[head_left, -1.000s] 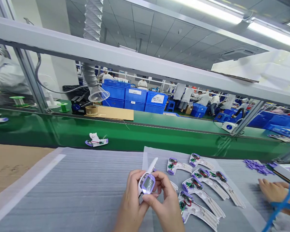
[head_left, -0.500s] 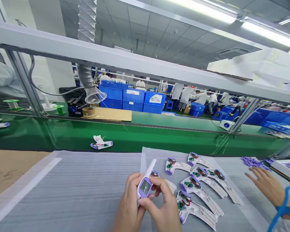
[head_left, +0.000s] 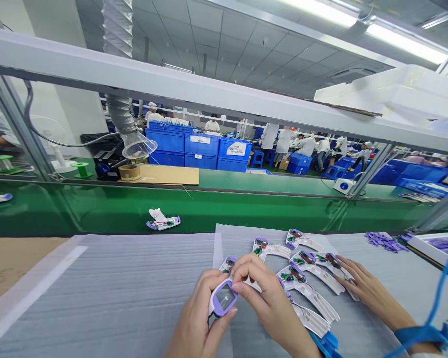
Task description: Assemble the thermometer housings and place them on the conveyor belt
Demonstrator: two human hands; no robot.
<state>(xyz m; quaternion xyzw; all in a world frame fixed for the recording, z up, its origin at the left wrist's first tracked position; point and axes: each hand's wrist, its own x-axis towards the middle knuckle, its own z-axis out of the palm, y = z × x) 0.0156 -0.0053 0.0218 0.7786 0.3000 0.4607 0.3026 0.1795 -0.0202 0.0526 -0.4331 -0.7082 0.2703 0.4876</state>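
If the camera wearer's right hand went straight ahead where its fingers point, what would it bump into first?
Probably the purple-framed device in the left hand. The right hand's fingertips already seem to touch its edge, though depth is hard to judge.

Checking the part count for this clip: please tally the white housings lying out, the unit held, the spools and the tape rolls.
White housings lying out: 9 (7 on the grey sheet, 2 on the green strip)
Held unit with screen: 1
Spools: 2
Tape roll: 1
Total: 13
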